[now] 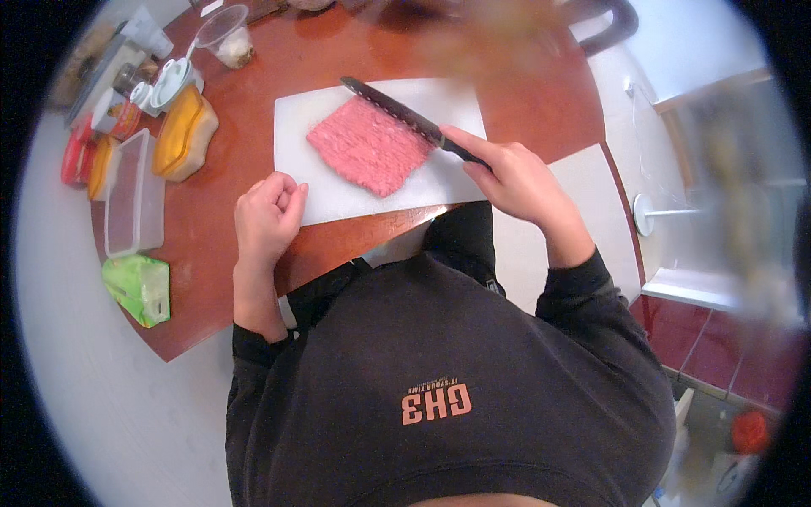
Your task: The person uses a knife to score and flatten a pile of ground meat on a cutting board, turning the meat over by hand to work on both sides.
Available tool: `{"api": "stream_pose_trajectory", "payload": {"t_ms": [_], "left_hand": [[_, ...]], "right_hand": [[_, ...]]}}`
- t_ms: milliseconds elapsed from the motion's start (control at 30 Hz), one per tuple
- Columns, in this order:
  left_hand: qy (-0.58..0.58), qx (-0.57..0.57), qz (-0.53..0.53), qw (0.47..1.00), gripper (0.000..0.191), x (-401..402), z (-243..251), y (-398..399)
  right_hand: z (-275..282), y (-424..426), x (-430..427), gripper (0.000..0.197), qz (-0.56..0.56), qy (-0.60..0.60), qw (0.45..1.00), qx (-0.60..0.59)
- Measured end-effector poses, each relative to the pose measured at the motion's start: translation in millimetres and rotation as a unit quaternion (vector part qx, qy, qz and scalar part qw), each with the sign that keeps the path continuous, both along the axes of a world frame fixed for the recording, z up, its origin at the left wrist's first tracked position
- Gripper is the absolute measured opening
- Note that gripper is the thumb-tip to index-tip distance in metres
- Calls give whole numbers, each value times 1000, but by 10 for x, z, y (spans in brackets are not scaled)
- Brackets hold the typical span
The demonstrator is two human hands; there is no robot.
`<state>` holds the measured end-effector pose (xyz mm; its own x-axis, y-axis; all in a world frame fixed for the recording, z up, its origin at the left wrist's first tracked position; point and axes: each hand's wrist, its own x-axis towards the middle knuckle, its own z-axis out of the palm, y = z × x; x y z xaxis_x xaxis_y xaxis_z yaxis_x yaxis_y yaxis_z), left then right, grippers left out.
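A flattened slab of pink minced meat (370,149) lies on a white cutting board (294,120). My right hand (513,174) grips the black handle of a kitchen knife (399,111). Its dark blade, with a row of pale marks along it, stretches across the far right edge of the meat; I cannot tell whether it touches. At the near left corner of the board my left hand (269,212) is curled with the fingers folded in, apart from the meat. Nothing shows in it.
On the reddish-brown wooden table (209,272), a clear plastic container (133,196), yellow-lidded boxes (184,136) and a green packet (139,288) stand at the left. A clear cup (228,41) with white contents is farther back. The table's front edge runs just below the board.
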<state>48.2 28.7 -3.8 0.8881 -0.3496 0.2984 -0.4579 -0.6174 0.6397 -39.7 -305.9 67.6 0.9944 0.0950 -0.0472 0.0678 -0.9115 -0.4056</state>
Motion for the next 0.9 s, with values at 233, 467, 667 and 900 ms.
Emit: {"api": "stream_pose_trajectory", "payload": {"t_ms": [233,467,667,900], "left_hand": [[-2,-8,3,1000,20,39,-13,-10],[15,-9,0,1000,21,13,5,-10],[4,-8,0,1000,22,10,-12,13],[51,-15,10,999,20,32,-22,21]], "right_hand": [[-60,12,100,58,12,-6,1000,15],[-63,12,79,56,-6,18,1000,20],[6,-298,15,60,-39,66,962,263],[-222,-591,-29,56,-85,136,879,449]]}}
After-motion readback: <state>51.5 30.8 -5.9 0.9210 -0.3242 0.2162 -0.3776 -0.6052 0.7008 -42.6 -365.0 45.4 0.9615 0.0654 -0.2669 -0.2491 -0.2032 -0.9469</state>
